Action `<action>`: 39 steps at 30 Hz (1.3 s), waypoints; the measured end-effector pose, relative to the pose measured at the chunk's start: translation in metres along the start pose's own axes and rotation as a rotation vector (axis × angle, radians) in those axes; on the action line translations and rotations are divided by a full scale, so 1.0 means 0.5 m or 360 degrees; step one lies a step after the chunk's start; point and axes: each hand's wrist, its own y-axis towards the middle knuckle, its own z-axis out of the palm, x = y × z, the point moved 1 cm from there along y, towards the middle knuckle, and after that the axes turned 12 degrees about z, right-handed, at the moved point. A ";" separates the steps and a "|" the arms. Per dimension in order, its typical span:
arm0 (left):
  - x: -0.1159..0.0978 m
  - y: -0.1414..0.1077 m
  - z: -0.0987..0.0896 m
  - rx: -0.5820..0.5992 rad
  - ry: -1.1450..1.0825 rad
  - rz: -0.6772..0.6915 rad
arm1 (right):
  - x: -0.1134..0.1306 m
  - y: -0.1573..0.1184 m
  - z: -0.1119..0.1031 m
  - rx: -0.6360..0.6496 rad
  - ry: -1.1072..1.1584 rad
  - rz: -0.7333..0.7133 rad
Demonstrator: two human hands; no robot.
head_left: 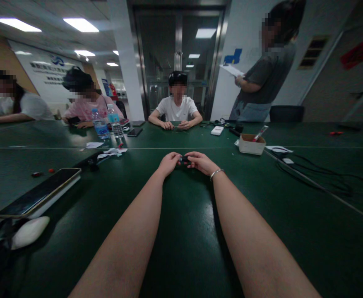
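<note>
A small dark object [184, 159] lies between my two hands, just above the green table [187, 198]. My left hand [170, 162] has its fingers closed on the left end of the object, where a lighter tip shows. From the other side my right hand [201, 162], with a silver bracelet at the wrist, pinches the right end. The fingers partly cover the object, and its exact kind is too small to tell.
A phone [40, 193] on a white box lies at left, near a white rounded item [30, 232]. Bottles [100, 124] and paper scraps stand farther back. At right are a small box [252, 145] and black cables [320, 174]. Several people are around the table.
</note>
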 end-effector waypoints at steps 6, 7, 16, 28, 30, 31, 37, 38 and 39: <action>-0.005 -0.001 -0.001 -0.0016 -0.0010 -0.0052 | 0.000 0.000 -0.001 0.0011 0.0005 0.0004; -0.004 0.000 -0.001 -0.0007 -0.0005 -0.0054 | 0.000 0.001 0.000 0.0008 0.0009 0.0003; -0.005 -0.002 -0.002 -0.0022 -0.0042 -0.0042 | 0.000 -0.001 0.000 0.0000 -0.0003 -0.0003; -0.011 -0.003 0.000 -0.0021 -0.0033 -0.0031 | 0.000 0.000 0.001 -0.0011 0.0008 -0.0008; -0.012 -0.003 0.000 -0.0001 -0.0026 -0.0013 | -0.001 0.001 0.000 -0.0016 0.0011 -0.0008; -0.012 -0.002 0.001 0.0005 -0.0027 0.0001 | -0.002 0.002 0.000 -0.0019 0.0011 -0.0004; -0.008 -0.001 0.000 -0.0010 -0.0007 -0.0021 | -0.002 0.005 -0.003 -0.0003 0.0012 0.0001; -0.006 -0.001 0.000 -0.0001 0.0017 -0.0022 | -0.002 0.005 -0.003 -0.0003 0.0014 0.0000; -0.004 -0.001 -0.001 0.0008 0.0039 -0.0015 | -0.002 0.005 -0.003 -0.0003 0.0017 0.0000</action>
